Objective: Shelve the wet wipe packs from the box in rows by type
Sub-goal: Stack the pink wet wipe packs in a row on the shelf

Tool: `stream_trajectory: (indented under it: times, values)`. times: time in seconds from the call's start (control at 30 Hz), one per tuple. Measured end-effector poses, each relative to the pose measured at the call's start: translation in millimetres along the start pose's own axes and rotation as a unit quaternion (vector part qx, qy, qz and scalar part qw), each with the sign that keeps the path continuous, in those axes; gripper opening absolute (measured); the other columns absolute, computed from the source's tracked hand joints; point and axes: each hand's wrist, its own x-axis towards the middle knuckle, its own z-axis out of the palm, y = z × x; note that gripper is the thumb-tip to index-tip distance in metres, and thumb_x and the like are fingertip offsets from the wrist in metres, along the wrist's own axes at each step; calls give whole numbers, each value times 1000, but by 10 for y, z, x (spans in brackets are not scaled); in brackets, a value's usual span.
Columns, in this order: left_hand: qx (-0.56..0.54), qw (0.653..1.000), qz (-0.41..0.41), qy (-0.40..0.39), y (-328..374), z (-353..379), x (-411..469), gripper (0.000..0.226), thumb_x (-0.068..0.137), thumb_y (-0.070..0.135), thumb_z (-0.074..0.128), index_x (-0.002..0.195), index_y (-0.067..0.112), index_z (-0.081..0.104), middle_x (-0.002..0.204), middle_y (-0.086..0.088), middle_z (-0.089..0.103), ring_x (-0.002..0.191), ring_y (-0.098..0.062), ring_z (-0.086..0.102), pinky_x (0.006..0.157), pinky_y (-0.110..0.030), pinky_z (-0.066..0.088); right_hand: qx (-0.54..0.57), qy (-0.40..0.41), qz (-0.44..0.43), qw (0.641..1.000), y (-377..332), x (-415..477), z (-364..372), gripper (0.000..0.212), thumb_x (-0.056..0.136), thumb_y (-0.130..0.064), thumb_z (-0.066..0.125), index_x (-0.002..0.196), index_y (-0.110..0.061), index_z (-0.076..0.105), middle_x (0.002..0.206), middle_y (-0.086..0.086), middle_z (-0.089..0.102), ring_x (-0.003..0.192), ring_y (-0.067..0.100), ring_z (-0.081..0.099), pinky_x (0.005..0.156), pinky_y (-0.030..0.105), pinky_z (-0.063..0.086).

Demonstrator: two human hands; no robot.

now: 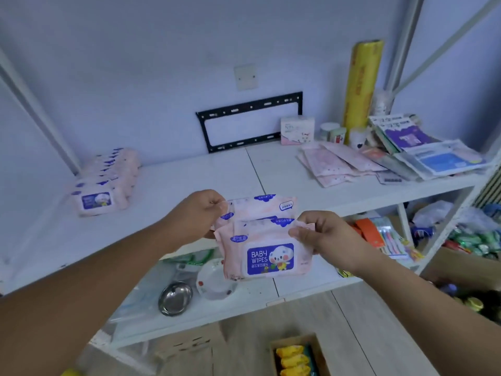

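Both hands out front: left hand [198, 213] & right hand [328, 240] pinch w/ thumb & fingers [299, 229] the top corners of two soft pink plastic baby-wipe packs [267, 253], held mid-air before white shelf [189, 172]. Prob. light, squashy, slick film; grip end seams. Matching row of pink packs [104, 183] sits back-left.

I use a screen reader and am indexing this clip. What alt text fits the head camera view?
The left hand and right hand pinch pink baby wipe packs by their edges in front of a white shelf. A row of matching packs stands at the shelf's left end; flat packets and a yellow roll sit at its right.
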Motion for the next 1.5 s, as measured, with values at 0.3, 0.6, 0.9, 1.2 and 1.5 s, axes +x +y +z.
stream_trajectory:
  times: [0.3,0.6,0.9,1.2,1.5]
  values:
    - [1,997,-63,42,-858,-1255,-275,17,103,24,51,96,13,61,96,-9,71,77,-20,68,55,-25,53,-66,-66,-18,996,-344,690,1374,26,98,-21,65,72,-24,67,80,-2,76,77,19,73,72,41,55]
    - [-57,989,-109,82,-2036,-2593,-348,14,101,25,54,99,13,61,114,-9,68,102,-27,68,79,-45,63,-80,-75,11,994,-387,1330,2948,26,95,-28,66,70,-23,61,84,13,74,78,31,72,67,40,52]
    - [-18,986,-127,104,-2490,-3145,-43,15,103,29,50,95,18,57,110,-5,66,93,-21,67,57,-28,55,-76,-81,6,994,-598,1873,3694,23,99,-24,63,76,-21,64,82,-9,78,79,8,75,66,25,58]
    - [30,978,-179,107,-2793,-3420,735,15,104,29,45,99,20,55,108,0,62,96,-17,64,67,-30,57,-51,-97,32,993,-393,2882,4001,37,100,-20,60,63,-19,53,57,-13,65,54,-3,58,58,16,43]
    - [87,967,-210,116,-3176,-3625,1613,15,101,31,51,93,22,59,101,-1,63,86,-16,57,65,-24,46,-50,-61,49,996,-151,3851,4221,25,93,-26,69,82,-4,68,74,2,65,62,16,56,60,22,42]
